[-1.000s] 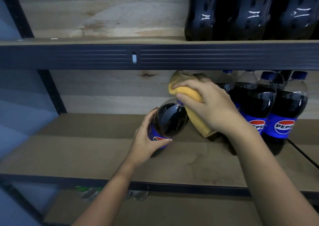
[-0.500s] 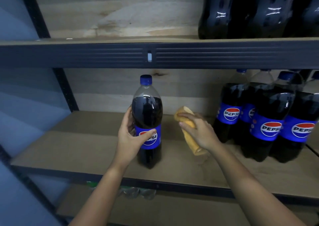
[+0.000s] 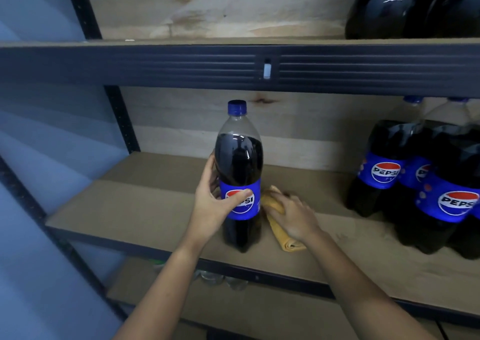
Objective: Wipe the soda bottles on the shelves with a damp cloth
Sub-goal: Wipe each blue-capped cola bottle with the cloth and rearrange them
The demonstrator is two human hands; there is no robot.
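Note:
A Pepsi bottle with a blue cap and blue label stands upright on the middle shelf. My left hand grips it around the label, thumb across the logo. Just right of the bottle's base lies a folded yellow cloth on the shelf board. My right hand lies on top of the cloth with its fingers curled round the cloth's far end. Several more Pepsi bottles stand grouped at the right of the same shelf.
A dark metal beam of the upper shelf runs across above the bottle. Dark bottles stand on that upper shelf at the right. A black upright post is at the back left. Clear bottles show on the shelf below.
The bottle went from tilted with the cloth over its top to upright on the shelf. My right hand brought the cloth down onto the board beside its base.

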